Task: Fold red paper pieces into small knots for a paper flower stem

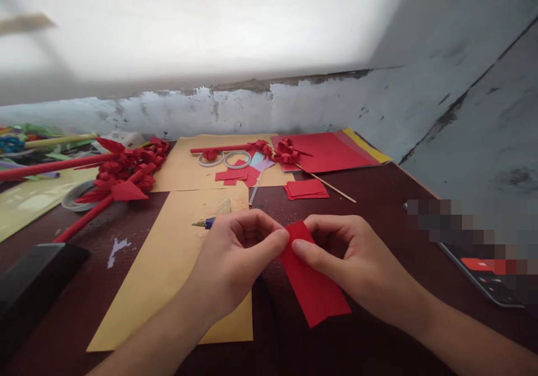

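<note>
Between my two hands hangs a strip of red paper [317, 289], tilted with its lower end toward me; that end shows more than one edge, as if layered. My left hand [247, 253] pinches its upper left corner between thumb and fingers. On the upper right edge, the thumb of my right hand [344, 247] presses flat, its fingers curled behind the paper. Past my left hand pokes the metal nozzle of a blue glue gun [204, 223], its body mostly hidden. A small stack of red paper pieces [306, 189] lies just beyond my hands.
Yellow paper sheets [143, 286] cover the middle left. Red paper flowers on stems [126, 174] lie left, near a black box [40, 275]. Tape rolls [237, 160], a thin stick [328, 184] and red sheets [332, 151] lie at the back. A phone [483, 281] lies right.
</note>
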A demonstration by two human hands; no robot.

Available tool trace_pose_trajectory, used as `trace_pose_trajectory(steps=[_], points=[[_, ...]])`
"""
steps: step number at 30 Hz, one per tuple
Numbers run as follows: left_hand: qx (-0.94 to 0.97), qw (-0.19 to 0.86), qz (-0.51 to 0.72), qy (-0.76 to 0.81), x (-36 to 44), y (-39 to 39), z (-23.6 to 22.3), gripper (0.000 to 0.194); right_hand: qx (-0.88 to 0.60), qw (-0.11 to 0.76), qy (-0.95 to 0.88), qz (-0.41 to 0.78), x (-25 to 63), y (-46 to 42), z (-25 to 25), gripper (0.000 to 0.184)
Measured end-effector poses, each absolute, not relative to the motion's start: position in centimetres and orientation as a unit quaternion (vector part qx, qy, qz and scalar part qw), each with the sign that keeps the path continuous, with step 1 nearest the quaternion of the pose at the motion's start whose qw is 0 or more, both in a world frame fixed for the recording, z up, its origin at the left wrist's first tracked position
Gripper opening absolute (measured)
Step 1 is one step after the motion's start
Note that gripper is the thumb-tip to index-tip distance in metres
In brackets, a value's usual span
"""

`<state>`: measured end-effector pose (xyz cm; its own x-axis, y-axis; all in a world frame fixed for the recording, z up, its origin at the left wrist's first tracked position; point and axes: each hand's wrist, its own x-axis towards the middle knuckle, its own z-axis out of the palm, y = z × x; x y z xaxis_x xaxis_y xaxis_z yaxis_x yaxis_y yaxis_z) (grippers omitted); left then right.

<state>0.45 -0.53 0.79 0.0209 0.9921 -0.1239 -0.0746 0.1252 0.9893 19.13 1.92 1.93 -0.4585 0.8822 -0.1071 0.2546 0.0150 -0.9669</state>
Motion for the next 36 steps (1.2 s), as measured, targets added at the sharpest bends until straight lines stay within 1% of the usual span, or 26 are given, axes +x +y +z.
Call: trace_pose_trajectory(steps=[5,10,18,24,32,36], points=[[0.469,0.535,0.462,0.529,0.63,-0.73,0.90,0.016,-0.434,0.280,-0.657,0.549,19.18,1.94,1.84,0.017],[0.492,0.504,0.451,0.548,0.66,-0.87,1.09,0.012,-0.441,0.266,-0.662,0.544,19.27,1.91,1.87,0.021],[0.508,0.474,0.454,0.558,0.68,-0.95,1.06,0.012,-0.435,0.257,-0.651,0.567,19.26,1.91,1.93,0.019],[0.548,0.449,0.425,0.563,0.64,-1.03,1.44,0.016,-0.435,0.287,-0.629,0.576,19.16,1.92,2.12,0.016],[0.565,0.448,0.413,0.557,0.39,-1.19,1.29,0.015,-0.426,0.342,-0.608,0.576,18.89,1.94,2.07,0.015],[0.567,0.446,0.414,0.555,0.39,-1.24,1.33,0.013,-0.411,0.349,-0.602,0.589,19.01,2.01,1.89,0.013]])
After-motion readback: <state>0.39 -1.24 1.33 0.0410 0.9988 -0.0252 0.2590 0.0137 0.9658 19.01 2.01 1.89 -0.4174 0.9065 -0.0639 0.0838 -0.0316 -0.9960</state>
